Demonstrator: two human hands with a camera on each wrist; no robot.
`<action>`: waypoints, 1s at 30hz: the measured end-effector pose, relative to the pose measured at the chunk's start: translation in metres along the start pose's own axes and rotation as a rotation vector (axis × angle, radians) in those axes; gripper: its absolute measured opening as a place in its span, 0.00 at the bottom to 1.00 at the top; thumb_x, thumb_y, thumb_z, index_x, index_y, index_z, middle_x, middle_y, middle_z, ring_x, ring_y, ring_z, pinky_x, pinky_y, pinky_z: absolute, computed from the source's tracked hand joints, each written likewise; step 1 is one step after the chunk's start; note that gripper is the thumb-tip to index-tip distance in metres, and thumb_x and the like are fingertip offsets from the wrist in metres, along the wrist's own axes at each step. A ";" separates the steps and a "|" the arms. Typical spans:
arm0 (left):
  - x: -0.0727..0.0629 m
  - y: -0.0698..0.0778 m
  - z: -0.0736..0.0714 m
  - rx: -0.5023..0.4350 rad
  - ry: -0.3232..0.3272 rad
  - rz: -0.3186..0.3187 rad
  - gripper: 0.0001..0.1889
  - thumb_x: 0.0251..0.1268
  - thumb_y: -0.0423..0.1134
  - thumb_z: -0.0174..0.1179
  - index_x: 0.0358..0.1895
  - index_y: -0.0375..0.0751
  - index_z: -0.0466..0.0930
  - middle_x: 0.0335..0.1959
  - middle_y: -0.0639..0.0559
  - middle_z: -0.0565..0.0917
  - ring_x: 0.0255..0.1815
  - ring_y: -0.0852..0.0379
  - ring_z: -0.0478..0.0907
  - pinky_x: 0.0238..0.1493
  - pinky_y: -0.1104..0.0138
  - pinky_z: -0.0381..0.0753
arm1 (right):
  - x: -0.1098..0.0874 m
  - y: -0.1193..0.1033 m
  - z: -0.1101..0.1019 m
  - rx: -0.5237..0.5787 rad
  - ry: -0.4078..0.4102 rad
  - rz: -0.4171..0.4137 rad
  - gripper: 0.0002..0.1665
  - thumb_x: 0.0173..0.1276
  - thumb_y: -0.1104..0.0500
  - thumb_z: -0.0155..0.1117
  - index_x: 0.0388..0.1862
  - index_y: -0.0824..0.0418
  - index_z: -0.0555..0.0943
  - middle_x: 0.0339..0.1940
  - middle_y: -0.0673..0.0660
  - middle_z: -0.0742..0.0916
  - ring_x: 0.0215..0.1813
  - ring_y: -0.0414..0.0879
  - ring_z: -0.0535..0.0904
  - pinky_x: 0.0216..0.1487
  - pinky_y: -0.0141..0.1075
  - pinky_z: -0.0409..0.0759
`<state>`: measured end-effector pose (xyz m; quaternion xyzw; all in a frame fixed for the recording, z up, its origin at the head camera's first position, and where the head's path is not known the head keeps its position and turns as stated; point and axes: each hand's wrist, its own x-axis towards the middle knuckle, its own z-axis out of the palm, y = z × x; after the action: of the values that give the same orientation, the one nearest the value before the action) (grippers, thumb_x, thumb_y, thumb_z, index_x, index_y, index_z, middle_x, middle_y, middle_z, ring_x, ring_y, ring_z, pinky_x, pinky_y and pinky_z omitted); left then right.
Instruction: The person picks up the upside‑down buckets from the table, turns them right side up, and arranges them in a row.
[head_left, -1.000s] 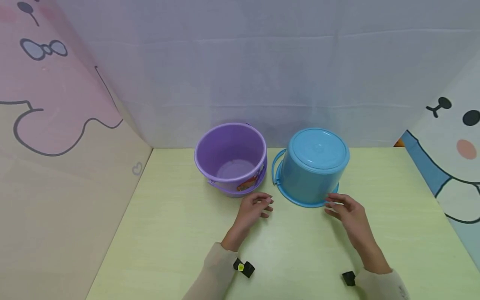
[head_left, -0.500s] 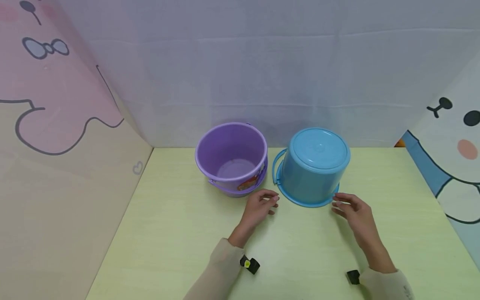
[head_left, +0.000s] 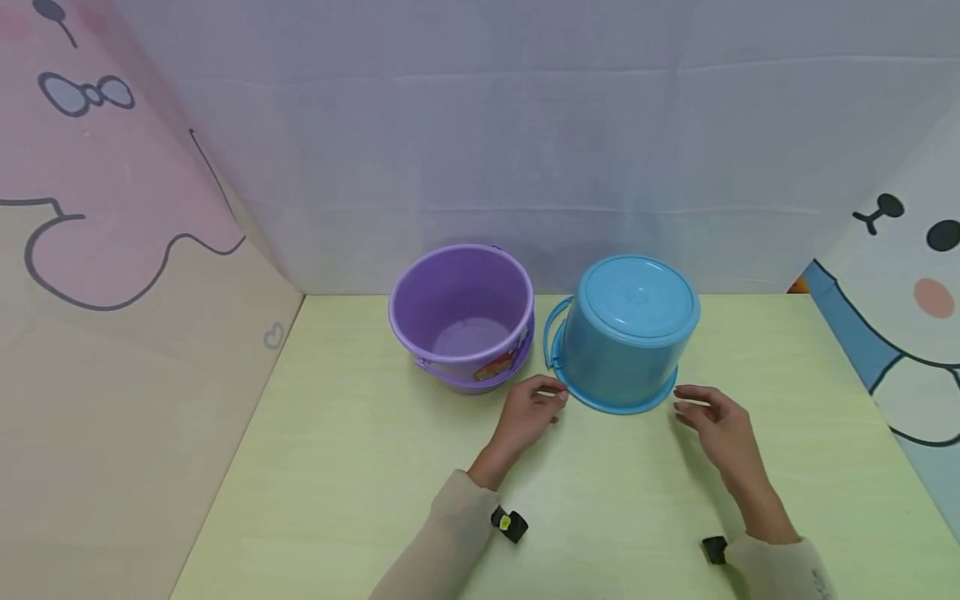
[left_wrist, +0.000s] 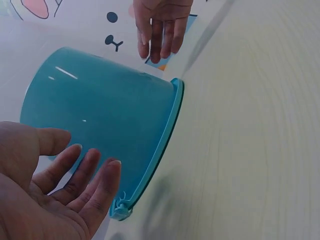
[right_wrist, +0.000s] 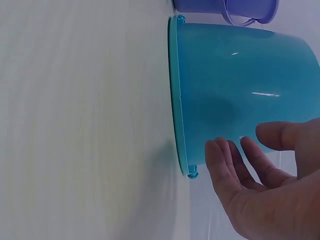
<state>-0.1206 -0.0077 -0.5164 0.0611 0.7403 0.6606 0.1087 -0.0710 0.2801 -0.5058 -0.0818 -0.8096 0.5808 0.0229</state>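
Note:
A blue bucket [head_left: 626,358] stands upside down on the table, its flat base up and its rim on the tabletop. Its handle [head_left: 553,332] sticks out on the left side. My left hand [head_left: 528,414] is near the front left of its rim, fingers relaxed and holding nothing. On the other side my right hand [head_left: 718,429] is beside the rim at the front right, with loosely bent fingers around no object. Both wrist views show the bucket wall [left_wrist: 110,100] just beyond the fingers. Left of it sits a purple bucket [head_left: 461,304], upright with its mouth up.
The pale yellow table [head_left: 330,467] runs back to a white cloth wall [head_left: 480,150]. Printed panels with cartoon figures border it on the left [head_left: 135,333] and right [head_left: 911,333]. Small black devices [head_left: 510,523] sit at both sleeve cuffs.
My left hand has moved right and slightly forward, from below the purple bucket toward the blue bucket's rim. My right hand has shifted a little right. Both buckets stay where they were.

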 end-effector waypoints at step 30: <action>-0.003 -0.007 0.023 0.901 -0.095 0.311 0.18 0.72 0.38 0.70 0.61 0.40 0.85 0.63 0.45 0.84 0.67 0.47 0.78 0.71 0.59 0.77 | 0.004 0.007 0.007 -0.530 -0.251 -0.318 0.25 0.71 0.73 0.66 0.65 0.79 0.75 0.67 0.81 0.76 0.70 0.79 0.70 0.67 0.72 0.71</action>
<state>-0.1113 0.0128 -0.5251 0.2424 0.9293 0.2787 0.0051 -0.0748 0.2764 -0.5154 0.1147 -0.9316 0.3447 -0.0088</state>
